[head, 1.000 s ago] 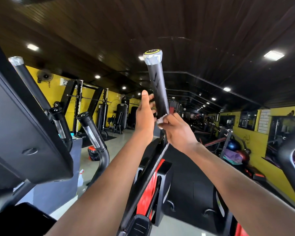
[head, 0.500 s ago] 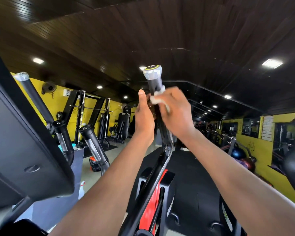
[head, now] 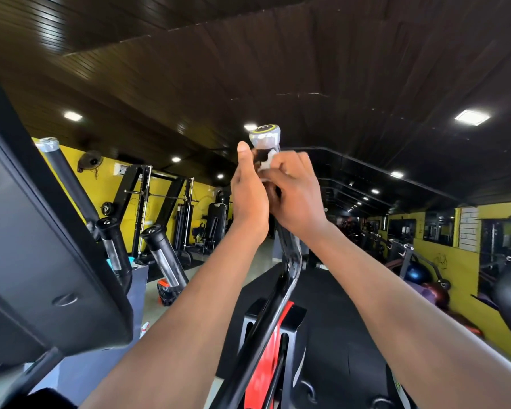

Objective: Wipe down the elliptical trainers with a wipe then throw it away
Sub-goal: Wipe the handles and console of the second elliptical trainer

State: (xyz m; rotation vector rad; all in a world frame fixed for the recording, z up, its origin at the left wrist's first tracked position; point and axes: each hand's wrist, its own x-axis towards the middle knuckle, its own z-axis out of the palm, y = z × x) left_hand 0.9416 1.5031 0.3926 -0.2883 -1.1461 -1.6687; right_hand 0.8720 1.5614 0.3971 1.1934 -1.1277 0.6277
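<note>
So right hand (head: pixel 292 196) pinches the wipe (head: pixel 265 165) round the handle (head: pixel 264 140) top, left hand (head: pixel 248 196) gripping below, probably the cap gets wiped next.

Right hand (head: pixel 295 196): you've run it up the handle (head: pixel 288 261), from low on the grip a second ago to just under the cap (head: pixel 264 137) now.
Wipe (head: pixel 264 165): gone up with your right hand; now bunched under your fingers, against the top of the grip.
Left hand (head: pixel 248 196): you've moved it up the handle too; thumb now reaches nearly to the cap, beside the wipe.
Grip: its black length, bare a second ago, is now mostly hidden behind both your hands.
</note>
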